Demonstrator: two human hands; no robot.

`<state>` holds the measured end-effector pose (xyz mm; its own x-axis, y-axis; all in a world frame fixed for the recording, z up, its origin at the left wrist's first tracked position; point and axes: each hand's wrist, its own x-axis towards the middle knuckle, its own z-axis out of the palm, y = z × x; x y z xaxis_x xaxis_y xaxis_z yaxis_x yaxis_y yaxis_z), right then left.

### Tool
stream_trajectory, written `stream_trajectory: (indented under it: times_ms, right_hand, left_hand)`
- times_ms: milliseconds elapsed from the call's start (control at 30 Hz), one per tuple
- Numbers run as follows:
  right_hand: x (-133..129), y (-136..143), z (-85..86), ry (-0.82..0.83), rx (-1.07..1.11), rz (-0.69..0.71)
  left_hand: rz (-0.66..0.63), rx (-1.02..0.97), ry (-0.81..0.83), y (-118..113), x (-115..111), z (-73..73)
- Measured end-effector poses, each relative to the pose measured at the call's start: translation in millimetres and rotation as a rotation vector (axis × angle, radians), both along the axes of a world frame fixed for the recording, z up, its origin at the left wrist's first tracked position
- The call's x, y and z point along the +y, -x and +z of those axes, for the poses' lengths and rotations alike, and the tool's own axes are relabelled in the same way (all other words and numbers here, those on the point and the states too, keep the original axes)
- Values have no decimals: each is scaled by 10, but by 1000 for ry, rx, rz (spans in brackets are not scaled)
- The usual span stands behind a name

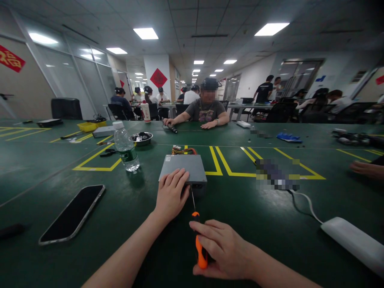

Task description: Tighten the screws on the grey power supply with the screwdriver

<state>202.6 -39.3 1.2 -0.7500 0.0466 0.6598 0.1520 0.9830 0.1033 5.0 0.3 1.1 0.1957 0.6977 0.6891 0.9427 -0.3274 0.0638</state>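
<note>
A grey metal computer power supply (pixel 180 163) lies on the green table in front of me, its coloured cables (pixel 186 151) coming out at the far side. My left hand (pixel 171 192) grips its near left part, fingers over the top and thumb by the front face. In my right hand (pixel 226 248) is a screwdriver (pixel 201 256) with an orange and black handle, held between fingers and thumb. The shaft points away from me, and its tip meets the front face of the power supply beside the socket. Whether a screw sits there is hidden.
A water bottle (pixel 126 150) and a metal bowl (pixel 142 138) of small parts stand beyond my left hand. A phone (pixel 73 214) lies at left. To the right are a blurred-out device (pixel 276 174) and a white power bank (pixel 354 240) joined by cable. A co-worker (pixel 207 108) sits opposite.
</note>
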Motion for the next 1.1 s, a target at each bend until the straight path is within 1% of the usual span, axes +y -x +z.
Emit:
stream_trajectory:
  times_ms: [67, 200, 367, 433, 567, 633, 800, 867, 967, 1033, 1100]
  right_hand:
    - [-6, 5, 22, 20, -50, 4]
    - [-28, 0, 48, -30, -130, -14]
    - [-18, -2, 3, -43, -23, 10]
    - [-16, 1, 14, -33, 4, 11]
    - [-42, 23, 77, 7, -70, 2]
    - [-54, 43, 79, 15, -97, -2]
    - [-38, 83, 6, 20, 10, 15]
    - [-27, 86, 6, 43, 21, 33]
    - [-31, 85, 50, 68, -73, 23]
    - [-43, 90, 76, 52, -138, -3]
    - [-51, 102, 76, 21, -145, -12]
  left_hand:
    - [-1, -3, 2, 1, -1, 1]
    - [1, -3, 10, 6, -4, 10]
    - [5, -6, 9, 10, -4, 8]
    - [7, -9, 11, 9, -3, 4]
    - [10, -12, 14, 4, -1, -3]
    - [8, -13, 16, 1, -1, -5]
    - [6, -13, 10, -2, -5, -1]
    - [8, -12, 5, -2, -9, 6]
    - [8, -6, 4, 0, -12, 19]
    - [4, -9, 1, 3, -11, 23]
    - [0, -13, -4, 6, -7, 21]
